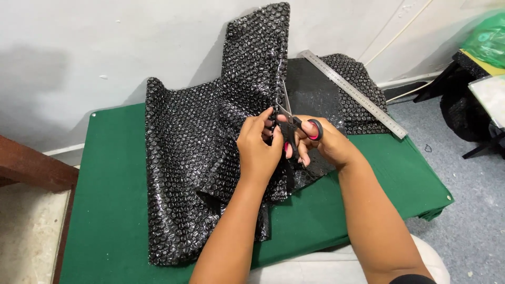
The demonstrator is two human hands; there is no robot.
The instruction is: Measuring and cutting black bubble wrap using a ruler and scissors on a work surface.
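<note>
Black bubble wrap [194,158]: big crumpled sheet, glossy, partly cut, draped under both hands w/ one strip standing up beyond them. Scissors [294,118]: black w/ pink-lined handles, in right hand [326,142], blades open, pointing away into the wrap edge.

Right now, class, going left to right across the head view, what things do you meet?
Brown wooden ledge → green table → black bubble wrap → left hand → scissors → metal ruler → green plastic bag.
</note>
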